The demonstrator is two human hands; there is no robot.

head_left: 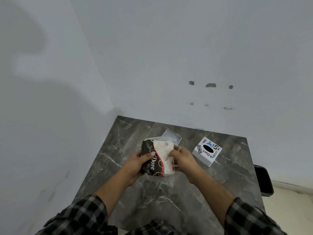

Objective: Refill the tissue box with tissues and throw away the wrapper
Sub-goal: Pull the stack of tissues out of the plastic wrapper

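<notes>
A soft tissue pack (160, 156) in a black, red and white printed wrapper is held above the dark marble table (169, 192). My left hand (137, 164) grips its black left end. My right hand (183, 158) pinches the pack's white right end, where the plastic looks pulled. Behind the pack lies a shallow white tray (172, 135), the tissue box's base, partly hidden by the pack. The white box cover (207, 151), with stickers and a dark oval slot on top, stands on the table to the right, apart from both hands.
The table fills a corner between two pale walls (152, 65). A black chair seat (263, 180) shows past the table's right edge, over a light floor. My plaid sleeves sit at the bottom of the view.
</notes>
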